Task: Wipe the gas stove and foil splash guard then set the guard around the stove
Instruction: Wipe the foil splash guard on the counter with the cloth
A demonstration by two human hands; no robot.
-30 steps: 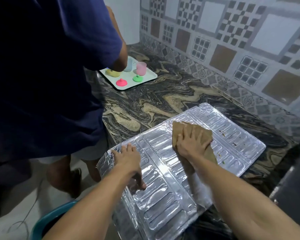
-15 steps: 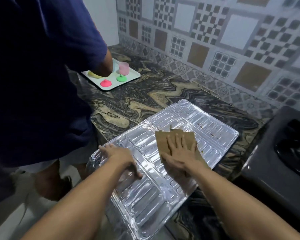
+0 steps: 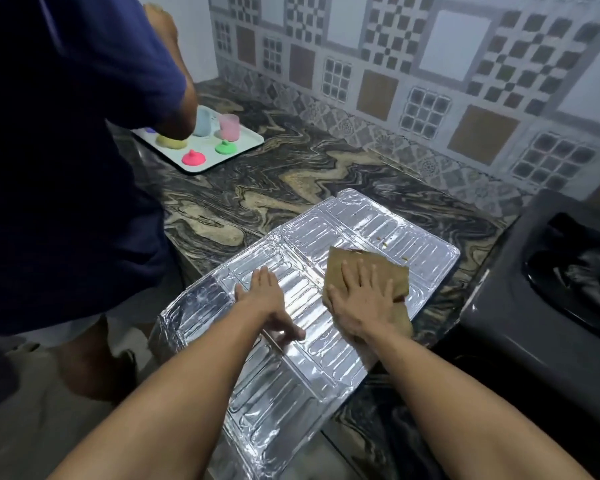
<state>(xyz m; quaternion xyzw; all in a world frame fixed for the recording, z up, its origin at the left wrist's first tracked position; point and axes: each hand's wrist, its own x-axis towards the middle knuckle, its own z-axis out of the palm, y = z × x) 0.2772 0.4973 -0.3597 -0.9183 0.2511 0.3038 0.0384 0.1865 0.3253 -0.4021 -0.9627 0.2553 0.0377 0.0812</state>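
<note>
The silver foil splash guard (image 3: 378, 230) lies flat on the marbled counter, its near part hanging over the counter's front edge. My right hand (image 3: 359, 299) presses a brown cloth (image 3: 368, 268) flat onto the guard's right half, fingers spread on top of the cloth. My left hand (image 3: 267, 303) rests palm down on the foil just left of it, fingers apart, holding the sheet still. Small brown crumbs dot the foil beyond the cloth. The black gas stove (image 3: 551, 289) stands at the right edge of the view, close beside the guard.
Another person in a dark blue shirt (image 3: 66, 150) stands at my left, reaching to a white tray (image 3: 243, 147) with coloured cups and lids at the counter's far left. A patterned tiled wall (image 3: 430, 81) backs the counter. Bare marbled counter (image 3: 291, 181) lies between tray and guard.
My view has swung right, bringing the stove into sight. My right hand slid the cloth toward the guard's right side. My left hand moved further onto the foil, nearer the right hand.
</note>
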